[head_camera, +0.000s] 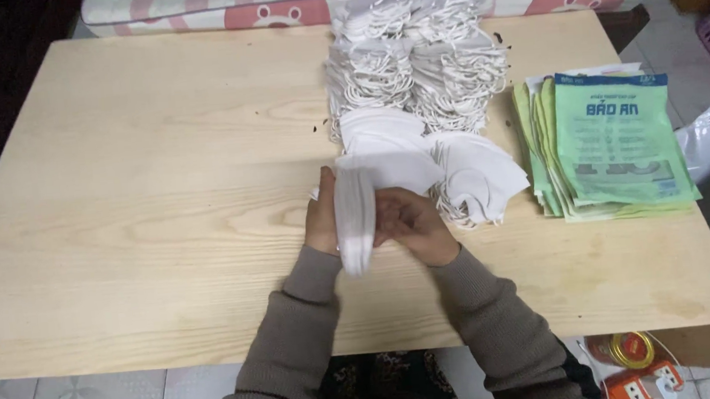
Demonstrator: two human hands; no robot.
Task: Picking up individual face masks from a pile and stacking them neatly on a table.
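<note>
Presently, a bundle of white masks [355,217] stands on edge at frame centre, clamped between the left hand [320,215] and the right hand [415,224], fingers curled about it. Behind, toward upper centre, lies the loose mask pile [412,66]; green pouches [615,142] sit at right on the table [116,203]. Risk: a slackened grip could let the bundle fan apart, or ear loops snag the pile.

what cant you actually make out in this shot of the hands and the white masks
- Head view: the count of masks in the held stack; edge-on and blurred.
- Left hand: fingers hidden behind the stack.
- Right hand: fingertips tucked against the stack, grip unclear.
- Mask pile: the loops tangle, so single masks cannot be told apart.
- Green packets: lower ones covered by the top packet.
</note>
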